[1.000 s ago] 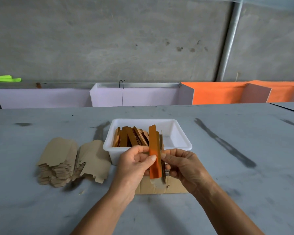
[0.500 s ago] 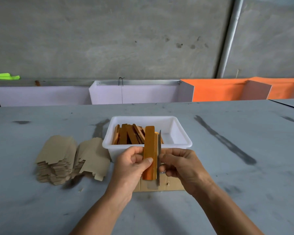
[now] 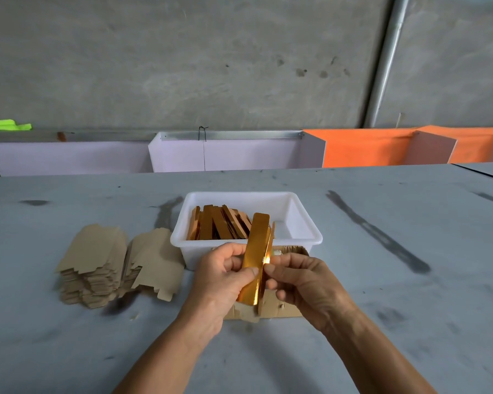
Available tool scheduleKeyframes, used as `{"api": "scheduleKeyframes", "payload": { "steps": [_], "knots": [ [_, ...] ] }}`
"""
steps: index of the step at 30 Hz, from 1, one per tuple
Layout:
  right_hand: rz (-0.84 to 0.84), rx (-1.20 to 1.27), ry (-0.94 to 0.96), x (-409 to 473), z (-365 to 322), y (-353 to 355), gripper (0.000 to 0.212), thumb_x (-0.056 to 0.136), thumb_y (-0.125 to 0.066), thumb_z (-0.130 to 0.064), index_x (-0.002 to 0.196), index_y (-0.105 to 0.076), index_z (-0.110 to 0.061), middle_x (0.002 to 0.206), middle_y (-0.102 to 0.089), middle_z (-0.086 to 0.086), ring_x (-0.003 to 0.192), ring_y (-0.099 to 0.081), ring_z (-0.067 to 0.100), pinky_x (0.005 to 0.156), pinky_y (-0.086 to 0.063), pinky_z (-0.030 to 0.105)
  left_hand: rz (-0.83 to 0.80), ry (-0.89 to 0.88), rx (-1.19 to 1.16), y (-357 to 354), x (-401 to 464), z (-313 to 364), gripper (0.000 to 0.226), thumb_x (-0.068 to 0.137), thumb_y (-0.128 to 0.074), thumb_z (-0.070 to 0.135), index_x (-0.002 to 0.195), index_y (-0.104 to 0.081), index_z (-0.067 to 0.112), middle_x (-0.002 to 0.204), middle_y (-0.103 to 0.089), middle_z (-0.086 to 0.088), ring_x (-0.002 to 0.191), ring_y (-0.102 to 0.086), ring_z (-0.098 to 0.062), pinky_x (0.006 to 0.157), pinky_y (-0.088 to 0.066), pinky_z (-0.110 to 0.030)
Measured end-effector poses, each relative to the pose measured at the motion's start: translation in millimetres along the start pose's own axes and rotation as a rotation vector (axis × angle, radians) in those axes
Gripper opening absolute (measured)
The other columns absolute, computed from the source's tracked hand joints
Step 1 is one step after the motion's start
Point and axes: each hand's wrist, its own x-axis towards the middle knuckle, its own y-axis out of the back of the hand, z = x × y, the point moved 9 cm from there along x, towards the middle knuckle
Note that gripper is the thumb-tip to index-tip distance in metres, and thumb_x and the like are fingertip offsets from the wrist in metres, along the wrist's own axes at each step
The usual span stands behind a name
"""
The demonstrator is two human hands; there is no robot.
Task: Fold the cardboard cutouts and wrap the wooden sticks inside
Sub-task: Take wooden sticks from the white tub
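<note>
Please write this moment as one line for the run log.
left hand: grips gold cutout | right hand: pinches its right edge | white tub: holds more gold pieces | brown cutout stack: on table, left

Single view only: head-worn wide-angle camera, above near edge of table (image 3: 69,351), facing forward and tilted down. Both forearms enter from bottom edge; left hand (image 3: 219,275) and right hand (image 3: 305,282) close to lens, just below frame centre. White bin (image 3: 302,223) just beyond hands, cardboard stack (image 3: 97,265) to left, both near. Far table edge crosses mid-frame; concrete wall (image 3: 182,66) fills upper half, farther off. Wide lens bends pipe (image 3: 387,58) at upper right. No second view, so no shared area.
</note>
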Motion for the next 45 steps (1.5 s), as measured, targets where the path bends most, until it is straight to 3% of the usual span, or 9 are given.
{"api": "scheduleKeyframes", "payload": {
  "steps": [4, 9, 11, 18, 23, 27, 30, 34, 45],
  "knots": [
    [0.086, -0.088, -0.029, -1, 6, 7, 0.008, 0.078, -0.071, -0.004, 0.070, -0.071, -0.005, 0.063, -0.066, 0.010, 0.044, -0.055, 0.010, 0.040, -0.043, 0.019, -0.043, 0.027, 0.040, -7, 0, -1, 0.029, 0.082, -0.067, 0.002, 0.091, -0.065, 0.029, 0.082, -0.074, 0.006, 0.078, -0.070, -0.009, 0.069, -0.057, -0.025],
    [0.199, -0.015, -0.027, -5, 11, 15, 0.012, 0.080, -0.069, -0.002, 0.068, -0.067, -0.004, 0.060, -0.064, 0.008, 0.042, -0.051, 0.008, 0.039, -0.039, 0.019, -0.051, 0.074, -0.038, -11, -3, -7, 0.020, 0.081, -0.070, 0.011, 0.096, -0.067, 0.025, 0.080, -0.074, 0.011, 0.074, -0.069, -0.003, 0.056, -0.051, -0.014],
    [0.233, 0.015, -0.018, -7, 12, 17, 0.012, 0.081, -0.068, -0.003, 0.069, -0.065, -0.003, 0.058, -0.062, 0.007, 0.043, -0.050, 0.008, 0.041, -0.039, 0.019, -0.059, 0.097, -0.010, -13, -8, -11, 0.030, 0.075, -0.077, 0.019, 0.102, -0.065, 0.024, 0.084, -0.074, 0.010, 0.079, -0.069, -0.006, 0.061, -0.053, -0.018],
    [0.238, 0.049, -0.082, -14, 25, 22, 0.010, 0.075, -0.073, -0.004, 0.068, -0.066, -0.007, 0.063, -0.065, 0.006, 0.045, -0.052, 0.006, 0.038, -0.039, 0.018, -0.089, 0.153, 0.093, -8, -10, -22, 0.046, 0.072, -0.077, 0.000, 0.108, -0.063, 0.024, 0.091, -0.073, 0.006, 0.089, -0.067, -0.011, 0.075, -0.054, -0.027],
    [0.181, 0.004, -0.093, -17, 26, 27, 0.015, 0.071, -0.075, -0.002, 0.062, -0.065, -0.010, 0.068, -0.064, 0.009, 0.049, -0.052, 0.008, 0.038, -0.036, 0.017, -0.225, 0.159, 0.128, -11, -12, -23, 0.041, 0.075, -0.073, -0.002, 0.103, -0.064, 0.026, 0.094, -0.072, 0.004, 0.089, -0.068, -0.012, 0.066, -0.053, -0.022],
    [0.213, 0.089, -0.129, -22, 40, 33, 0.015, 0.073, -0.071, 0.002, 0.062, -0.066, -0.007, 0.069, -0.068, 0.013, 0.044, -0.051, 0.009, 0.035, -0.034, 0.018, -0.077, 0.136, 0.021, 5, -11, -25, 0.042, 0.072, -0.074, -0.005, 0.101, -0.064, 0.024, 0.086, -0.072, -0.005, 0.069, -0.065, -0.014, 0.055, -0.052, -0.022],
    [0.247, 0.223, -0.157, -26, 54, 30, 0.011, 0.073, -0.068, 0.006, 0.065, -0.066, -0.002, 0.068, -0.067, 0.016, 0.041, -0.049, 0.009, 0.034, -0.030, 0.016, 0.072, 0.195, -0.221, 10, -16, -45, 0.032, 0.071, -0.073, -0.007, 0.095, -0.066, 0.013, 0.072, -0.067, -0.009, 0.054, -0.058, -0.015, 0.049, -0.050, -0.026],
    [0.290, 0.362, -0.187, -31, 72, 18, 0.024, 0.074, -0.065, 0.006, 0.053, -0.068, -0.005, 0.062, -0.066, 0.012, 0.039, -0.047, 0.007, 0.031, -0.026, 0.015, 0.144, 0.288, -0.480, -3, -30, -73, 0.012, 0.067, -0.073, -0.005, 0.071, -0.066, 0.004, 0.058, -0.062, -0.007, 0.045, -0.054, -0.011, 0.042, -0.047, -0.020],
    [0.314, 0.220, -0.243, -38, 89, 11, 0.003, 0.080, -0.067, -0.002, 0.082, -0.066, -0.004, 0.077, -0.072, 0.016, 0.042, -0.050, 0.010, 0.035, -0.030, 0.018, 0.145, 0.302, -0.449, 2, -32, -94, 0.008, 0.074, -0.069, -0.007, 0.068, -0.065, -0.004, 0.056, -0.060, -0.013, 0.047, -0.056, -0.017, 0.046, -0.050, -0.024]
  ]
}}
